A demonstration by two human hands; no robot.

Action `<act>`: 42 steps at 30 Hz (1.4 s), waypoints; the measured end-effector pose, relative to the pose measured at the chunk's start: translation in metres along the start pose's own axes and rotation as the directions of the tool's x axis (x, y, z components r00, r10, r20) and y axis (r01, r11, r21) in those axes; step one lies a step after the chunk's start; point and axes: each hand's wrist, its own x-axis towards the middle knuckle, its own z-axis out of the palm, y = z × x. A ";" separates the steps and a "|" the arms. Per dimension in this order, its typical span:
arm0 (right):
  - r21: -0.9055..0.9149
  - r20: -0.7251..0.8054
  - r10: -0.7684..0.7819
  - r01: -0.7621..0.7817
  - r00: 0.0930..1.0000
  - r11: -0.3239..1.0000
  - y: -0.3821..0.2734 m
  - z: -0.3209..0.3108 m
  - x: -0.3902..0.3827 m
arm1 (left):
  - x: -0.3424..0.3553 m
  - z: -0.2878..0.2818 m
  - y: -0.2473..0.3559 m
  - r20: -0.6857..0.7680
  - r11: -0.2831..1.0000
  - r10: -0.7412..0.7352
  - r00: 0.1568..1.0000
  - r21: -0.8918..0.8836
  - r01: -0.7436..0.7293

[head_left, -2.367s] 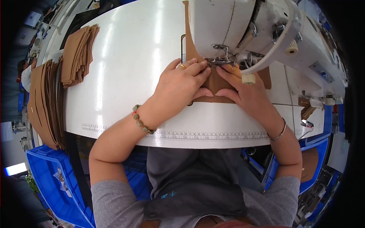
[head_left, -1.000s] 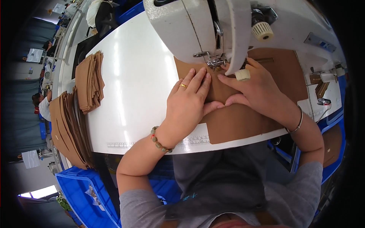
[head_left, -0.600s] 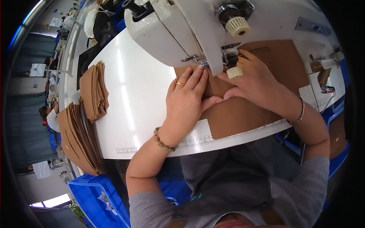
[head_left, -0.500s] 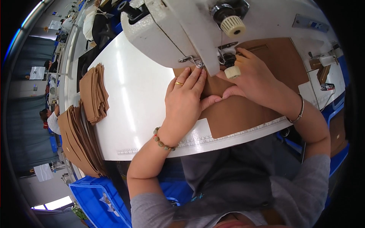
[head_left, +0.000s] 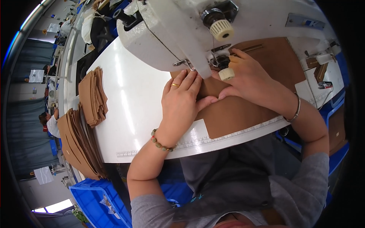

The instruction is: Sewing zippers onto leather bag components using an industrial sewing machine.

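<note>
A brown fabric panel (head_left: pixel 247 114) lies flat on the white sewing table, partly beneath the head of a white sewing machine (head_left: pixel 167 34). My left hand (head_left: pixel 180 93) rests on the panel's left part with fingers stretched; their tips reach the presser area, where the machine head hides the needle. Opposite it, my right hand (head_left: pixel 251 78) is spread over the cloth. Its index finger points away past the machine's cream tension knob (head_left: pixel 227 73), which covers some of its fingers. The two thumbs nearly touch on the fabric. A long slit or welt shows beyond my right hand.
Stacks of brown cut pieces (head_left: pixel 78 144) sit at the table's left edge, with a smaller pile (head_left: pixel 92 97) behind. A ruler strip (head_left: pixel 235 133) runs along the front edge. A blue crate (head_left: pixel 100 201) stands low left. Small snips (head_left: pixel 325 85) lie far right. Another person (head_left: pixel 52 123) sits in the background.
The whole view has shifted slightly, so machine, table and hands appear a little further left. Both hands keep the same pose on the fabric panel.
</note>
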 end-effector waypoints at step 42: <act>0.245 -0.455 0.051 0.069 0.889 0.967 -0.111 -0.017 0.012 | 0.001 -0.003 -0.009 0.025 0.989 -0.021 0.999 -0.144 0.024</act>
